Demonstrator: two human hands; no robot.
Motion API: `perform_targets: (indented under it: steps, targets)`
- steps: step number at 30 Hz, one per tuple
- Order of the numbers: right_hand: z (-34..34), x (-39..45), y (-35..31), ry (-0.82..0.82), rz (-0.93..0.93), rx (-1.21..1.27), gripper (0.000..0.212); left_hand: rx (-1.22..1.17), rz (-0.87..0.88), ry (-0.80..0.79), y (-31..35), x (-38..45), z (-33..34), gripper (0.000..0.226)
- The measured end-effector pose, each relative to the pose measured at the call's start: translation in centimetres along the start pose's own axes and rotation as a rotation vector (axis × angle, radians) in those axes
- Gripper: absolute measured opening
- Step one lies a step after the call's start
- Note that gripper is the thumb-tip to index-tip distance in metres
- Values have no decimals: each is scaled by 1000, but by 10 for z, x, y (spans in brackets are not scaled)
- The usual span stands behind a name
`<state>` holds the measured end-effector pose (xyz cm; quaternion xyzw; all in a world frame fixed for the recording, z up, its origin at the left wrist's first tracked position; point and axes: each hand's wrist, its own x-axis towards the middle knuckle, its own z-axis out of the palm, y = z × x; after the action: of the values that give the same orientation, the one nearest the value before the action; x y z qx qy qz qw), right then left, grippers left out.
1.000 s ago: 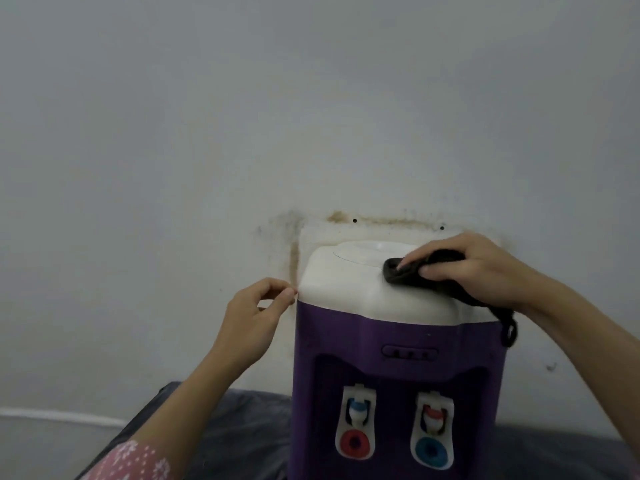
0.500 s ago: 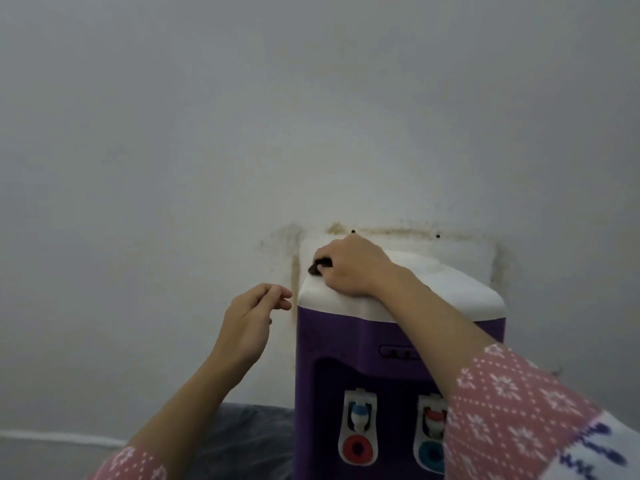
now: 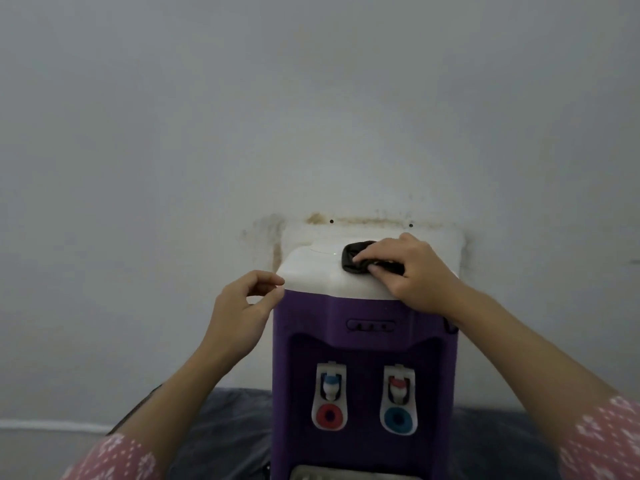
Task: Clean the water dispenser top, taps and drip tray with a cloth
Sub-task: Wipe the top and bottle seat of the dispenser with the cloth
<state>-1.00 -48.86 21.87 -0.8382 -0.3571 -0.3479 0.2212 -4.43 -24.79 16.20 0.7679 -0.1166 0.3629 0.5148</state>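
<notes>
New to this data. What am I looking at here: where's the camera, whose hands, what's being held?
There is no robot here. One wide-angle camera sits on a person's head and looks forward and down, so both forearms come in from the bottom of the picture. In front stands a purple water dispenser with a white top, against a stained wall. The right hand grips a black cloth and presses it on the white top. The left hand holds nothing; its fingers are loosely curled at the dispenser's left edge. Lower down are two taps, one with a blue cap and one with a red cap. The drip tray shows only partly at the bottom edge.
</notes>
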Motion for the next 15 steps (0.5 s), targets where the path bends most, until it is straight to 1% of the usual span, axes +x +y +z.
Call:
perform_targets:
  steps: [3, 5, 7, 9, 11, 13, 14, 15]
  targets:
    - [-10, -17, 14, 95, 96, 72, 28, 57, 85, -32, 6, -7, 3, 17]
    - [-13, -22, 19, 143, 154, 56, 27, 149, 171, -40, 10, -10, 7, 19]
    - [-9, -26, 18, 185, 136, -31, 26, 258, 276, -55, 14, -12, 15, 19]
    - [-3, -32, 18, 224, 112, -84, 27, 335, 371, -78, 21, -14, 26, 26]
    - [0, -34, 19, 286, 210, -115, 28, 393, 431, -89, 25, -14, 35, 34]
    - [2, -34, 14, 364, 303, -168, 29, 465, 453, -88, 26, -15, 41, 44]
    - [5, -35, 8, 387, 270, -207, 30, 507, 454, -91, 26, -14, 43, 48]
    - [10, -37, 2, 380, 181, -252, 32, 547, 455, -97, 25, -14, 44, 53]
